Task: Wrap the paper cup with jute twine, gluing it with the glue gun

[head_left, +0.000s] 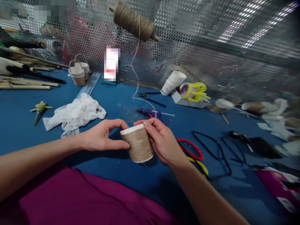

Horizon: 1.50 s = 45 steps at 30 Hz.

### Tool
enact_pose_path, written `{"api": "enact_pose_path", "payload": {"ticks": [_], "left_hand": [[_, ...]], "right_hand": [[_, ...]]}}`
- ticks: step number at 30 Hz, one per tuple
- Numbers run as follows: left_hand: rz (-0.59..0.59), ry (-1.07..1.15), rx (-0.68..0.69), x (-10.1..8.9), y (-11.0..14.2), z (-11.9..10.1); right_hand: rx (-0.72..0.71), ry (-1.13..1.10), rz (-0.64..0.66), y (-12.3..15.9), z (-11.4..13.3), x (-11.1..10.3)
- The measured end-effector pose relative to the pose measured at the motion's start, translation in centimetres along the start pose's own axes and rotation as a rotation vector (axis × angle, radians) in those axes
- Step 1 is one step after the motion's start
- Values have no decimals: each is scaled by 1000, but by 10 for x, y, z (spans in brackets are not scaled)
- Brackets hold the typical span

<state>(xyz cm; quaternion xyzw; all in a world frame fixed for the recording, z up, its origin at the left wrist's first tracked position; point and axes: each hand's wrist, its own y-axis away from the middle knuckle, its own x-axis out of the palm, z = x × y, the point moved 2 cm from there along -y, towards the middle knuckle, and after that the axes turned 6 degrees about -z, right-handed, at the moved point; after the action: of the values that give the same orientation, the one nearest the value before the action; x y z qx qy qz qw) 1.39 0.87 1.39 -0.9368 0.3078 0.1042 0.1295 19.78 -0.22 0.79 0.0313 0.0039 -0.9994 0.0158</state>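
Observation:
Between my two hands is a paper cup (138,144) wrapped in brown twine, tilted, with a white band bare at its upper rim. My left hand (105,136) grips its left side, thumb on the front and fingers at the rim. On the right side my right hand (161,137) pinches the rim together with the twine strand (136,75). That strand runs slackly up to a large twine spool (133,22) on a wooden rod against the mesh panel. Just behind the cup lies a blue glue gun (150,112), partly covered by my right hand.
Two small twine-wrapped baskets (77,75) and crumpled white lace (77,114) are at left, near bamboo sticks (28,82). Pliers (153,98), stacked paper cups (173,82) and a yellow-handled tool (195,91) lie behind. Red-handled scissors (191,148) and a black cord (222,153) are at right.

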Motion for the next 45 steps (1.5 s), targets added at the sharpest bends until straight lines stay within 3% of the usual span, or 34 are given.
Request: {"api": "enact_pose_path", "payload": {"ticks": [6,11,17,28,32,40,45], "left_hand": [[-10,-14,-66,5,1,-9],[34,-49,-124,12,2,-11],[38,-50,-138,14,3,-5],[109,20,-146,10,1,0],[131,13,-177,10,2,-4],[36,14,-222,12,3,-11],[3,29,-223,13,5,-11]], "right_hand": [[-227,309,-18,9,8,7],[-348,384,-11,15,6,14],[-356,439,18,16,4,16],[-231,266,96,9,5,9],[-286,329,65,11,5,11],[-482,616,56,22,17,20],[-572,678,55,25,20,23]]}}
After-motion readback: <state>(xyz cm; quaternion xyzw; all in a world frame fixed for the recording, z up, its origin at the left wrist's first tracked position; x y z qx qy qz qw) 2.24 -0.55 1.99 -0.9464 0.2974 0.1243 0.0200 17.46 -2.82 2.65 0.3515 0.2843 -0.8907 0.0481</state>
